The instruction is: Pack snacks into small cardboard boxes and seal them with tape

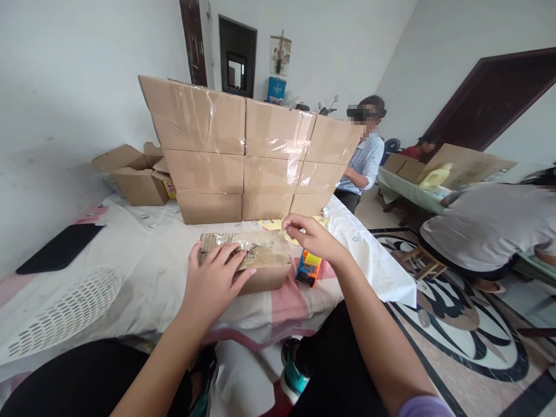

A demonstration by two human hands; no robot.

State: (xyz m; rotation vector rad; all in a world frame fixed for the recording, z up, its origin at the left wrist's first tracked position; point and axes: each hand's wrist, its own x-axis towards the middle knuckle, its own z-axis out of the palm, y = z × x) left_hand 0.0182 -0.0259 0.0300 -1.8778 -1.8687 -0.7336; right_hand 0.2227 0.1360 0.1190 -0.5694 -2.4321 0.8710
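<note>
A small closed cardboard box (267, 278) lies on the cloth-covered table in front of me, with shiny, wrinkled clear tape (230, 238) along its top. My left hand (215, 275) rests on the box's left part, palm down and fingers spread. At the far right corner of the box is my right hand (310, 234), its thumb and fingers pinched together. Whatever is between those fingertips is too small to make out. Just right of the box, below my right wrist, stands an orange, blue and yellow toy truck (308, 269).
A wall of taped cardboard boxes (269, 156) rises behind. Open cartons (141, 182), a black phone-like slab (61, 249) and a white mesh piece (69, 313) are on the left. Yellow paper pieces (270, 224) lie near the wall. Other people (369, 156) sit beyond the table.
</note>
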